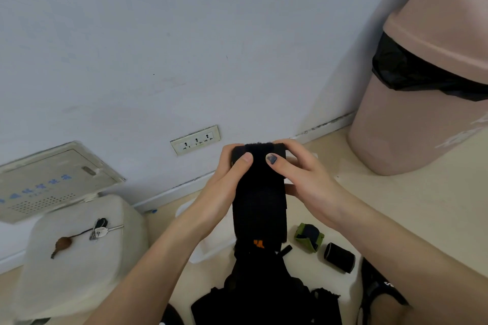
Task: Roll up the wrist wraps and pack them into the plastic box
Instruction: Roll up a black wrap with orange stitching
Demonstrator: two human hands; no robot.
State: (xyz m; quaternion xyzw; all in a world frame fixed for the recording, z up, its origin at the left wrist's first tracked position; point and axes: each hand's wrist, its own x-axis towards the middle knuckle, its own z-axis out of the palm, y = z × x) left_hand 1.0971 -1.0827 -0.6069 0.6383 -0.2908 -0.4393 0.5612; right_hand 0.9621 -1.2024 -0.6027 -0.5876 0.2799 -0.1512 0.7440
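Pale wall (184,34), cream floor (422,206), pink bin (412,124).

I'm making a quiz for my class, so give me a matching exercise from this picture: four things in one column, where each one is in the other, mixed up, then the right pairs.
Things:
1. black wrist wrap
2. green rolled wrap
3. keys
4. black bin liner

Places:
A. on the white lidded container at the left
B. tucked under the lid of the pink bin
C. held up between left hand and right hand
D. on the floor beside a black rolled wrap

Pairs: 1-C, 2-D, 3-A, 4-B
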